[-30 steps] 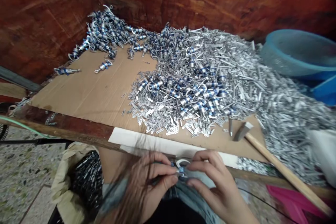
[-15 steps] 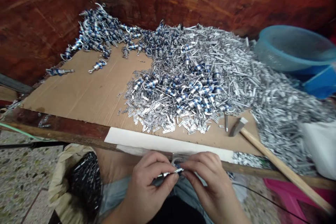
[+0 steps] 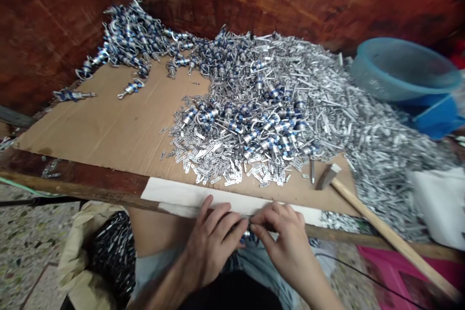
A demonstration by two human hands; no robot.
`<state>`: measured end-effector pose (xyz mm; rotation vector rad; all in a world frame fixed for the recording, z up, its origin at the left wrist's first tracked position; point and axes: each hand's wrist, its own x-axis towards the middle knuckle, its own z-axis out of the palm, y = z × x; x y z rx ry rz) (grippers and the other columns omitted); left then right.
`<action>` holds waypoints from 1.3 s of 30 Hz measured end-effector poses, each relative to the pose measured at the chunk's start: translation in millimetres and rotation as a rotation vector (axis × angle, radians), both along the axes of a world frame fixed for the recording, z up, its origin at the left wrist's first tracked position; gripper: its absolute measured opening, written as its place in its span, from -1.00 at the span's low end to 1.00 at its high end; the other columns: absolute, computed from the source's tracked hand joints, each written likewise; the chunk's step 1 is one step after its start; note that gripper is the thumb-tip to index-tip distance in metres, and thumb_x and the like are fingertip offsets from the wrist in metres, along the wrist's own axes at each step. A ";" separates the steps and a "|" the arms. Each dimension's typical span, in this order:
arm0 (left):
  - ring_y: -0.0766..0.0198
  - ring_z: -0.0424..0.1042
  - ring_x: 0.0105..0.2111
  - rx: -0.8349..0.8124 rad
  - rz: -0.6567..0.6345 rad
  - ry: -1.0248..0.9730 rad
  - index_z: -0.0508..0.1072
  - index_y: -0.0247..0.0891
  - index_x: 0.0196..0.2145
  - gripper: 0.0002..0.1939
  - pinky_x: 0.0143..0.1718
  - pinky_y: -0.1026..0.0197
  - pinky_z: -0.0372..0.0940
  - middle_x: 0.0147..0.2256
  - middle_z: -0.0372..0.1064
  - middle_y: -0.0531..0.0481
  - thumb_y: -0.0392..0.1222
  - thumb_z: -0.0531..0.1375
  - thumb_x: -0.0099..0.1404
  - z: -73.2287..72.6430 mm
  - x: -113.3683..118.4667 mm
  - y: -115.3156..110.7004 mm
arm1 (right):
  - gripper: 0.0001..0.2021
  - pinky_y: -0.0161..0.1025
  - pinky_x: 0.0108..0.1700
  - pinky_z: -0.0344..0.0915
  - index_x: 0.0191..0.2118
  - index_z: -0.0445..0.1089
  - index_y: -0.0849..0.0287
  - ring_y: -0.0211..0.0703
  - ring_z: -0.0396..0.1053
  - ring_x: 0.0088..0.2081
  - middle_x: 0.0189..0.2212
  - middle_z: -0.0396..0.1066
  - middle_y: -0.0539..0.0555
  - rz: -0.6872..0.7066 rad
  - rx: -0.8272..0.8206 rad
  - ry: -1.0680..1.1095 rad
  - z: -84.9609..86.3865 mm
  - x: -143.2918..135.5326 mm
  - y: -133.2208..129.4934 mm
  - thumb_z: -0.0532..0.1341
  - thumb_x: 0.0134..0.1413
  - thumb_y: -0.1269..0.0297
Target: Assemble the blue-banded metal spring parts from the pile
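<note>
Between my hands, just below the bench edge, is a small cylindrical metal fitting with blue bands [image 3: 247, 235], mostly covered by fingers. My left hand [image 3: 218, 232] is closed on its left side, the fingers reaching over it and the thumb largely hidden. From the other side my right hand [image 3: 283, 232] pinches at the upper end of the fitting with thumb and forefinger. Whether a smaller piece sits in that pinch is hidden. Straight ahead lies a heap of similar fittings [image 3: 269, 131], and small flat metal plates with holes [image 3: 218, 160] are scattered in front of it.
A hammer [image 3: 329, 177] lies at right, its handle overhanging the edge. Metal strips [image 3: 327, 92] pile up behind, beside a blue tub [image 3: 403, 65]. More fittings [image 3: 134, 34] heap at the back left on cardboard [image 3: 94, 126]. A bag of dark parts [image 3: 78, 256] stands at lower left.
My left hand has turned over from its pinch, its fingers now stretched across the fitting. A bright thin piece that showed between the hands is out of sight. The view has shifted slightly.
</note>
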<state>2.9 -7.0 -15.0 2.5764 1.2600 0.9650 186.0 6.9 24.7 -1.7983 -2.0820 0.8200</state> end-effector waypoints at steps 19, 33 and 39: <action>0.20 0.36 -0.14 -0.226 0.061 -0.244 0.43 -0.23 -0.31 -0.93 0.13 -0.06 0.13 -0.38 0.42 0.06 -0.26 0.14 0.28 21.8 6.0 1.8 | -0.86 -0.20 -0.23 0.21 -0.30 0.35 0.10 -0.14 0.28 -0.26 -0.36 0.36 0.04 0.222 0.043 0.156 20.6 11.7 18.8 0.06 0.19 0.39; 0.20 0.37 -0.17 -0.202 0.081 -0.283 0.43 -0.26 -0.32 -0.95 0.13 -0.09 0.14 -0.40 0.41 0.04 -0.27 0.16 0.27 18.9 8.6 0.7 | -0.69 -0.25 -0.26 0.16 0.01 0.25 0.06 -0.22 0.33 -0.33 -0.35 0.40 0.00 0.028 0.348 0.170 -5.1 -22.5 -20.3 0.03 0.17 0.46; 0.21 0.38 -0.19 -0.211 0.094 -0.297 0.45 -0.24 -0.34 -0.88 0.11 -0.10 0.18 -0.42 0.40 0.04 -0.28 0.11 0.30 21.5 9.2 1.6 | -0.76 -0.17 -0.16 0.08 -0.11 0.34 0.05 -0.23 0.35 -0.37 -0.38 0.46 -0.03 0.154 0.415 0.065 -1.7 -14.9 -20.0 0.10 0.13 0.45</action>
